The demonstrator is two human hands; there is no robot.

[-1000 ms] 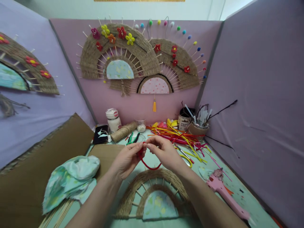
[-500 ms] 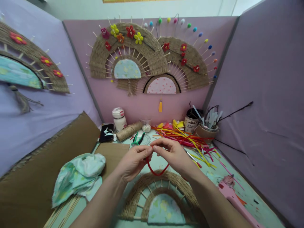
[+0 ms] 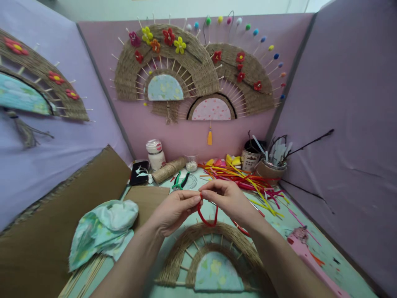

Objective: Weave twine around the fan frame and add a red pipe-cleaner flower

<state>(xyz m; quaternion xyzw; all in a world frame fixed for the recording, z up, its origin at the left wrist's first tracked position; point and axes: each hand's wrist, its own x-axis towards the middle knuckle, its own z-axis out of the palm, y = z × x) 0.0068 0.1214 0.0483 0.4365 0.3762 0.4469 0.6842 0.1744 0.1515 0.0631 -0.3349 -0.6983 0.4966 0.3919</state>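
Between my two hands hangs a red pipe cleaner [image 3: 207,222], bent into a loop that dips below the fingers. My left hand [image 3: 181,209] pinches it from the left, and my right hand [image 3: 225,203] pinches it from the right, the fingertips meeting. A red end also shows below my right wrist. Under the hands lies a half-round fan of woven twine [image 3: 173,252] on thin sticks, its centre covered with green floral cloth [image 3: 217,273]. My right forearm hides part of its right side.
Green-handled pliers [image 3: 180,181], a twine roll [image 3: 169,170] and loose pipe cleaners [image 3: 245,178] lie behind the hands. Crumpled floral cloth [image 3: 104,231] and cardboard [image 3: 149,203] are left. A pink glue gun [image 3: 305,254] is at right. Finished fans [image 3: 127,82] hang on the back panel.
The red loop has become narrower and rounder between my fingers. A red end now shows below my right wrist. Both hands have shifted slightly right in view.
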